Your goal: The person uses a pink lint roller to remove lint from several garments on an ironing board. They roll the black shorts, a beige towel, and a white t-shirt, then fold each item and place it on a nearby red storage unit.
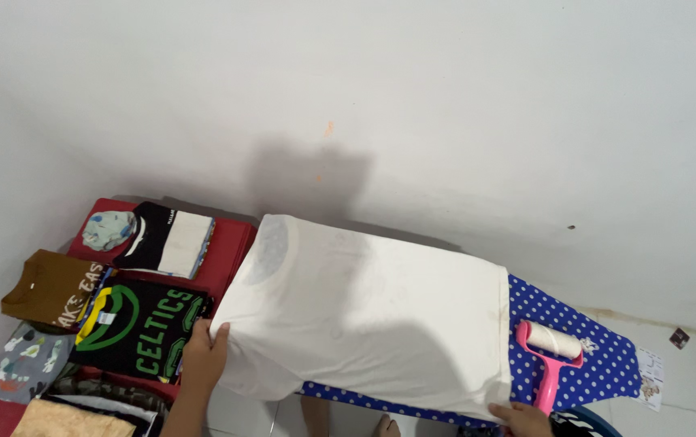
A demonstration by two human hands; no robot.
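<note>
White shirt (pixel 372 311) lies over the dotted ironing board (pixel 583 348), left hand (pixel 204 356) and right hand (pixel 522 419) each pinching an edge; uneven pulling could wrinkle it.

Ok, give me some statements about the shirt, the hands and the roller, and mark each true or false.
1. The white shirt lies spread over the polka-dot board. True.
2. The left hand grips the shirt's edge. True.
3. The right hand holds the lint roller. False: it is at the shirt's lower corner, and the roller lies on the board beside the shirt.
4. The lint roller has a blue handle. False: the handle is pink.
5. Folded clothes lie left of the board. True.
</note>
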